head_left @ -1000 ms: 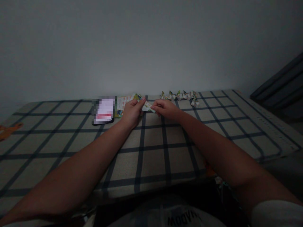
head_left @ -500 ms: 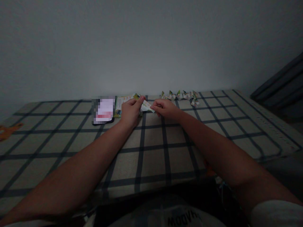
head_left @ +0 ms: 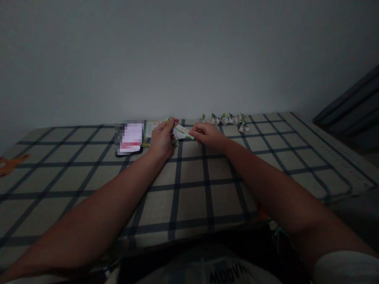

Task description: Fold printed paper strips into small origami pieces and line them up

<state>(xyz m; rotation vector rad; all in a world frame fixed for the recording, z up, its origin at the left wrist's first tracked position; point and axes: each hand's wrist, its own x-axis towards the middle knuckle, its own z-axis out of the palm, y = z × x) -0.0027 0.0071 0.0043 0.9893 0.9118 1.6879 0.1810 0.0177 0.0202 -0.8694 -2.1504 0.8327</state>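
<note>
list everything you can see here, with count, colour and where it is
paper strip: one, pale with coloured print, pinched between both hands
folded paper pieces: a row, count unclear, pale multicoloured, far edge right of the hands
printed sheets: count unclear, pale and yellow-green, behind the left hand
phone: one, dark case, screen blurred, left of the sheets
checked cloth: one, beige with dark lines, covering the surface
orange object: one, far left edge
left hand: on the strip's left end
right hand: on its right end

We are seeing the phone [head_left: 129, 139] only as a pixelated blur, its screen unreadable. Our left hand [head_left: 162, 140] is covering part of the printed sheets [head_left: 154, 127] behind it. The folded paper pieces [head_left: 226, 119] are showing too small and dim for us to count.
</note>
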